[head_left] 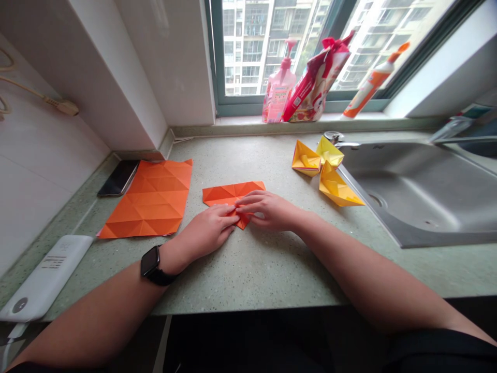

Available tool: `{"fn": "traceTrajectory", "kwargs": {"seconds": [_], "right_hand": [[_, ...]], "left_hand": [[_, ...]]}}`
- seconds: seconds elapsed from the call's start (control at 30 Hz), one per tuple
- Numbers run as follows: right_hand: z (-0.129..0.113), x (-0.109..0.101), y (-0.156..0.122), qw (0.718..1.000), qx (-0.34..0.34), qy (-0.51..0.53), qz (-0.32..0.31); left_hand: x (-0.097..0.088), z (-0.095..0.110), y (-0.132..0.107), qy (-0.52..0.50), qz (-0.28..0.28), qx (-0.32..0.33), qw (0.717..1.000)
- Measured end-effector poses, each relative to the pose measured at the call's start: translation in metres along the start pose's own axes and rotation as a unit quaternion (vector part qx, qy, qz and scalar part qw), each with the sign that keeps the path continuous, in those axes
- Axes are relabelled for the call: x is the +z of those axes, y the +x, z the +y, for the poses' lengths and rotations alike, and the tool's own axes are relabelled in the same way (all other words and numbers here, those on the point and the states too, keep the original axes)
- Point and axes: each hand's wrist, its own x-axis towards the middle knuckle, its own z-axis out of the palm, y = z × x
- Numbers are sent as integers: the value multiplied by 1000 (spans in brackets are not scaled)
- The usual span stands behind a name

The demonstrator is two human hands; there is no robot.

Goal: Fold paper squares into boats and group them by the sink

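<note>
A folded orange paper (230, 192) lies on the speckled green counter (264, 259) in the middle. My left hand (207, 230), with a black watch on its wrist, rests on the paper's near edge with fingers stretched forward and pressed down. My right hand (267, 210) lies flat on the paper's right part, fingers pointing left and touching the left hand's fingertips. Both hands press the paper against the counter. A larger creased orange sheet (149, 199) lies flat to the left.
Three folded yellow paper shapes (328, 173) sit beside the steel sink (427, 191) at right. A black phone (118, 177) and a white power bank (46, 277) lie at left. A pink pump bottle (278, 88), a red pouch (316, 80) and an orange tube (370, 83) stand on the windowsill.
</note>
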Motion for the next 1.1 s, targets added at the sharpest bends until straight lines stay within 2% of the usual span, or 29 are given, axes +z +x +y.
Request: {"fn": "traceTrajectory", "kwargs": {"seconds": [0.27,0.63,0.87,1.0,1.1], "right_hand": [[1,-4,0,1000,14,-2,-20],[2,0,-1,999,29,-27,-11],[1,0,-1,999,34,-14,-7],[4,0,-1,999,36,-4,-4],[5,1,-1,999,35,-4,-6]], "left_hand": [[-5,-7,4,-43,-36,12,998],[-6,2,-3,-17,-41,7,999],[-6,4,-3,45,-51,-6,998],[-5,3,-5,98,-35,-20,994],[-6,3,-6,126,-24,-54,990]]}}
